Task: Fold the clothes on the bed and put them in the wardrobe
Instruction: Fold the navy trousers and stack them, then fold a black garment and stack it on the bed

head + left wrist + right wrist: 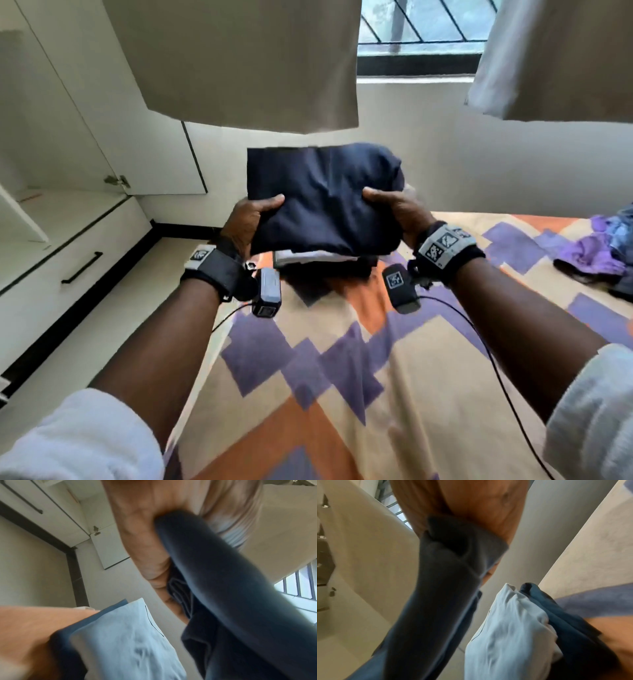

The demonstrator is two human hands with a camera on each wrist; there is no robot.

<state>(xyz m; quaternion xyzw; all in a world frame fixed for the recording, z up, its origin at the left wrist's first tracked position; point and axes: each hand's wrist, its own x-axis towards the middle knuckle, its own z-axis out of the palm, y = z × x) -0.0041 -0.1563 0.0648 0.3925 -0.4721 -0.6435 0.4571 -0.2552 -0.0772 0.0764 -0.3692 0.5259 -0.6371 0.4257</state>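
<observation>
Sunlight is coming through the barred window (421,31) behind the bed (428,359), whose patterned orange, purple and cream cover is spreading out below my arms. I am holding a folded navy garment (322,195) up in the air above the bed, near its far end. My left hand (248,222) is gripping the garment's left edge, thumb on top and the other fingers underneath, and my right hand (400,212) is gripping its right edge the same way. Directly under the garment, a small stack of folded clothes (322,260) is lying on the bed, a white piece on top of a dark one; the wrist views are showing that white fabric (126,639) close below my hands. An unfolded pile of purple and blue clothes (603,250) is sitting on the bed, far to the right of the garment. Left of the bed, the wardrobe (51,171) is standing with its door open.
</observation>
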